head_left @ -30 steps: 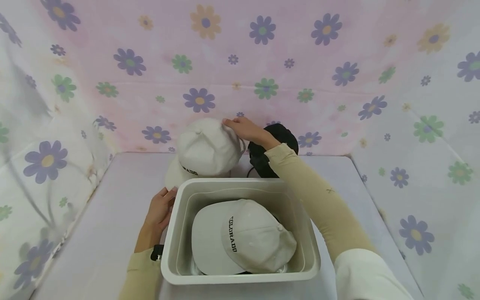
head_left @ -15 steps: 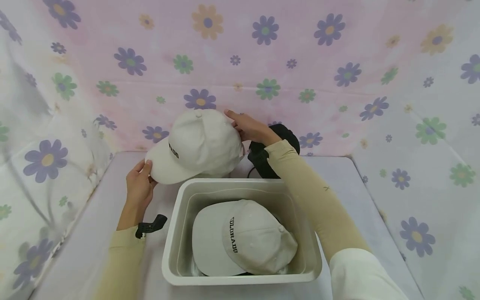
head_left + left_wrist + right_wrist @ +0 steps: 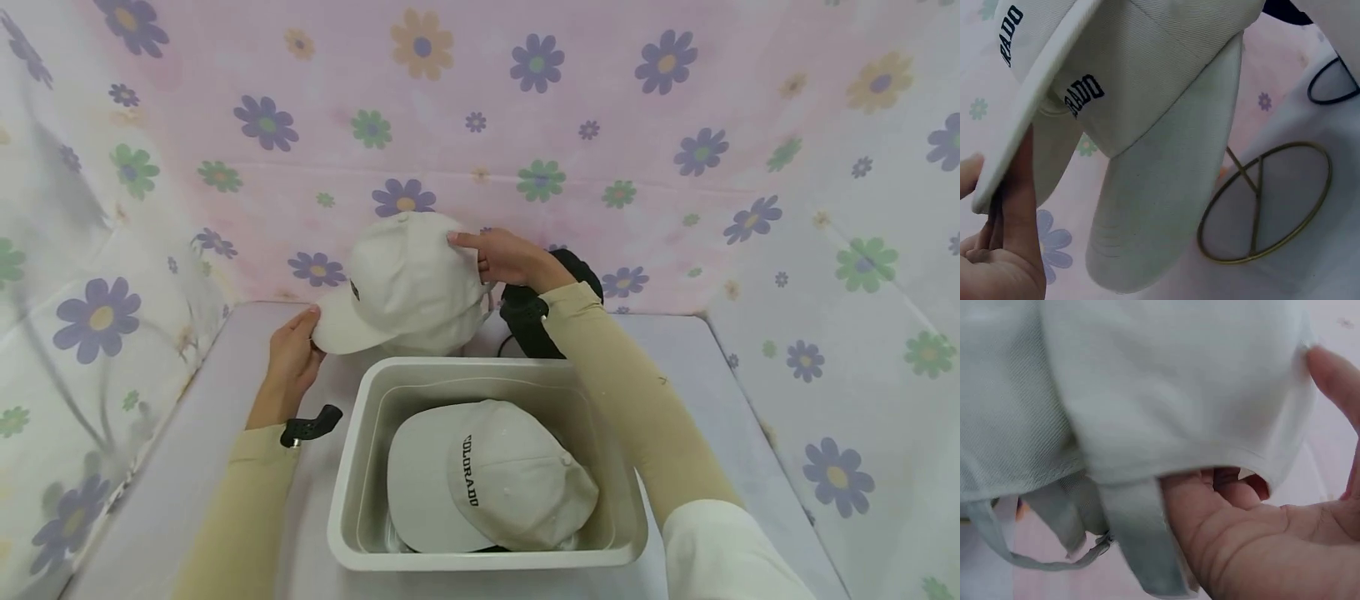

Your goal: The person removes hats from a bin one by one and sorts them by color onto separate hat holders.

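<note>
Both hands hold a white baseball cap (image 3: 408, 267) behind the tub. My left hand (image 3: 291, 358) pinches the edge of its brim, thumb on one face and fingers on the other. At the back of the cap, my right hand (image 3: 510, 257) grips the crown; in the right wrist view its fingers (image 3: 1200, 519) are inside the rear opening and the thumb presses outside. A second white cap (image 3: 1160, 175) with similar dark lettering is close beside the held one, near a gold wire stand (image 3: 1257, 215). Whether the two caps touch is hard to tell.
A cream plastic tub (image 3: 487, 560) stands in front, holding a white cap (image 3: 480, 475) lettered COLORADO. A black cap-like item (image 3: 528, 325) sits behind it, partly hidden by the right forearm. Flower-patterned cloth walls (image 3: 540, 125) enclose the table (image 3: 225, 375) on three sides.
My left hand has left the tub's side and taken hold of the brim. The held cap has risen and turned, its lettering now mostly out of the head view. The right hand stays at the crown.
</note>
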{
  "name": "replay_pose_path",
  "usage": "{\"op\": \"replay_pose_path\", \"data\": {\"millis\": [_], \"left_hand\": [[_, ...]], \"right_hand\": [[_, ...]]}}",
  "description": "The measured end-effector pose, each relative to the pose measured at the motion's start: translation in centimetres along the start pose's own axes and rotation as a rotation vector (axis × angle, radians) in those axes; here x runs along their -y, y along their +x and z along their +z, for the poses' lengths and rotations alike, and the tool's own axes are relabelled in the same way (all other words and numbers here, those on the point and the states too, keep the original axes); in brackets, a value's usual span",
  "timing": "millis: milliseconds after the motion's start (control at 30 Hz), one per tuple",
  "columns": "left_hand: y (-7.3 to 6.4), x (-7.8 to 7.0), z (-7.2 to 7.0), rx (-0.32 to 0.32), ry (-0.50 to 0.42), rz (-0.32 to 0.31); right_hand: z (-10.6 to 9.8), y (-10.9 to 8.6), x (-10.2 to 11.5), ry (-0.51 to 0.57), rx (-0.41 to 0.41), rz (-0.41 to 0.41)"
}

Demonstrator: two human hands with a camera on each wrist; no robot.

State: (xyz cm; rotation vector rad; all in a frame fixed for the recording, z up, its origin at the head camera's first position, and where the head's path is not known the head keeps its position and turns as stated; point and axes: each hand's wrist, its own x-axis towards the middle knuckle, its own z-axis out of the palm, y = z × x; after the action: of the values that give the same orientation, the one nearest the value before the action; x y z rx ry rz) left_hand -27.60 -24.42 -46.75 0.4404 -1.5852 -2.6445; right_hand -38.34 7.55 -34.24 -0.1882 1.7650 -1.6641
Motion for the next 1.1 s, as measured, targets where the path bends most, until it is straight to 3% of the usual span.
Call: {"op": "replay_pose_path", "data": {"millis": [167,300,433,567,800,933,1100], "left_hand": [[0.0,1.0,0.2,0.076,0.061,-0.064],[0.1,1.5,0.3,0.082,0.162,-0.092],[0.4,1.4,0.0,0.098,0.267,-0.066],[1.0,1.5,-0.6,0.118,0.353,-0.007],[1.7,3.8,-2.3,0.159,0.456,-0.021],[1.7,4.8,-2.5,0.163,0.441,-0.025],[1.5,5.2,-2.3,0.122,0.425,-0.041]], "right_hand": [[0.1,-0.2,-1.0,-0.130,0.001,-0.006],[0.1,-0.4,-1.6,-0.231,0.008,-0.026],[0.1,-0.7,-2.2,-0.383,0.002,-0.049],[0.3,-1.0,-2.8,-0.577,-0.073,-0.032],[0.9,-1.1,-3.5,-0.635,0.012,-0.005],[1.1,-1.0,-3.7,-0.687,0.009,-0.011],[1.2,-1.2,-3.9,-0.733,-0.003,-0.027]]}}
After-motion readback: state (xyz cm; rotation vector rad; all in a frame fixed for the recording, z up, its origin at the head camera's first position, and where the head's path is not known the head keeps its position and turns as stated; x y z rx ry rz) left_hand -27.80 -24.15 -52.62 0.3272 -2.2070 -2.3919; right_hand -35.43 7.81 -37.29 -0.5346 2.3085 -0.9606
